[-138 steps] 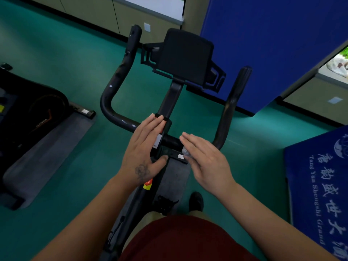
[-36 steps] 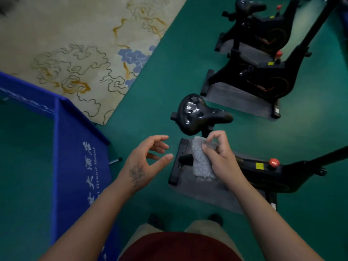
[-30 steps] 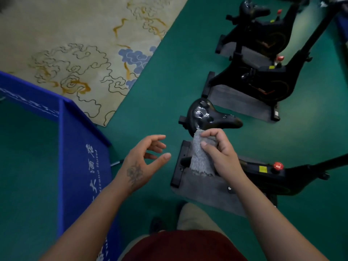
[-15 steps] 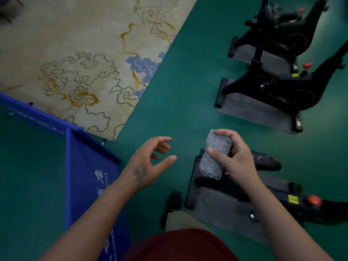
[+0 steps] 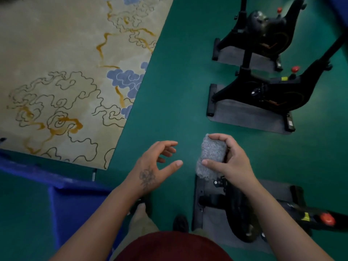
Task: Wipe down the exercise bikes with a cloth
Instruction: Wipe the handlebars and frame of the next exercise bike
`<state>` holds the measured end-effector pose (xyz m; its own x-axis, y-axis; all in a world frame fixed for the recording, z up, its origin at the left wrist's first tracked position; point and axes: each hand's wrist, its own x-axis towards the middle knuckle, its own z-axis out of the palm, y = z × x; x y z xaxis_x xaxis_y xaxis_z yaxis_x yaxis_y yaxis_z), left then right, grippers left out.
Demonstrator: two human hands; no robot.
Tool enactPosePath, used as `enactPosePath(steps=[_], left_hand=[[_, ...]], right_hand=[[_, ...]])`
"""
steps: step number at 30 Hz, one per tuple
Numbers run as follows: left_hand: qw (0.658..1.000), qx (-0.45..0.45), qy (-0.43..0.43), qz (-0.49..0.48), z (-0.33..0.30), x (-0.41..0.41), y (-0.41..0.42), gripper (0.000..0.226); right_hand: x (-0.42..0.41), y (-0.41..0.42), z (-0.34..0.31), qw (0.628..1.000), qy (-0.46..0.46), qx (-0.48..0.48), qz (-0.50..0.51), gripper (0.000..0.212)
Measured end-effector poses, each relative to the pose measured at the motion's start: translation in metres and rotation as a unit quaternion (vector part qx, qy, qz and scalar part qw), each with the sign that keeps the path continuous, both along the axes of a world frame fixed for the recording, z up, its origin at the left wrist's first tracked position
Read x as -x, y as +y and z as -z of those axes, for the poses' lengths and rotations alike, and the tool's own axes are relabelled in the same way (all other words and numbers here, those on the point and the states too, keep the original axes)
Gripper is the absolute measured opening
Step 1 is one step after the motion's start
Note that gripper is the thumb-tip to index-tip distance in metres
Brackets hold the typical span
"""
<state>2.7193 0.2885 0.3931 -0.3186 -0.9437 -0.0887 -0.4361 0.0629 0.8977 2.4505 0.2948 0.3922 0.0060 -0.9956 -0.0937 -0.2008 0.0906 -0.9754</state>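
Observation:
My right hand (image 5: 227,162) grips a folded grey cloth (image 5: 211,154), thumb below and fingers curled over its top, held in the air above the green floor. My left hand (image 5: 156,164) hovers just left of it, fingers loosely spread and holding nothing. Under my right forearm stands the nearest black exercise bike (image 5: 239,213) on its grey mat; its saddle is mostly hidden by my arm. Two more black bikes, one in the middle (image 5: 267,91) and one at the far back (image 5: 263,32), stand on mats at the upper right.
A beige patterned rug (image 5: 62,72) covers the floor at the upper left. A blue fabric barrier (image 5: 75,202) runs along the lower left beside my legs. Green floor (image 5: 178,102) lies between the rug and the bikes. Red knobs (image 5: 326,219) show on the bike frames.
I left the handlebars and turned toward the saddle end. My right hand lifted the cloth off the saddle area, and the view has shifted so the near bike sits lower in frame.

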Motion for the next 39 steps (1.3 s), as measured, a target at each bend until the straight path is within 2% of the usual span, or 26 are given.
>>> enactPosePath(steps=[10,17,20,25,34,39], left_hand=[[0.99,0.027,0.029,0.137,0.007,-0.033,-0.198,0.053],[0.968,0.023,0.042,0.248,0.009,0.0,-0.292,0.059],[0.957,0.033,0.037,0.285,0.011,0.031,-0.325,0.065],[0.934,0.066,0.004,0.351,0.009,0.104,-0.393,0.073],[0.889,0.087,-0.025,0.448,-0.02,0.257,-0.484,0.084],[0.867,0.074,-0.029,0.492,-0.022,0.33,-0.524,0.087]], right_hand=[[-0.052,-0.107,-0.005,0.99,0.025,-0.007,0.135,0.063],[-0.047,-0.146,-0.007,0.967,0.033,-0.012,0.254,0.056],[-0.024,-0.157,-0.001,0.953,0.048,-0.022,0.299,0.055],[0.032,-0.182,0.008,0.928,0.021,-0.015,0.371,0.056],[0.139,-0.253,0.008,0.903,-0.008,-0.017,0.429,0.057],[0.19,-0.283,0.006,0.876,-0.017,-0.012,0.483,0.049]])
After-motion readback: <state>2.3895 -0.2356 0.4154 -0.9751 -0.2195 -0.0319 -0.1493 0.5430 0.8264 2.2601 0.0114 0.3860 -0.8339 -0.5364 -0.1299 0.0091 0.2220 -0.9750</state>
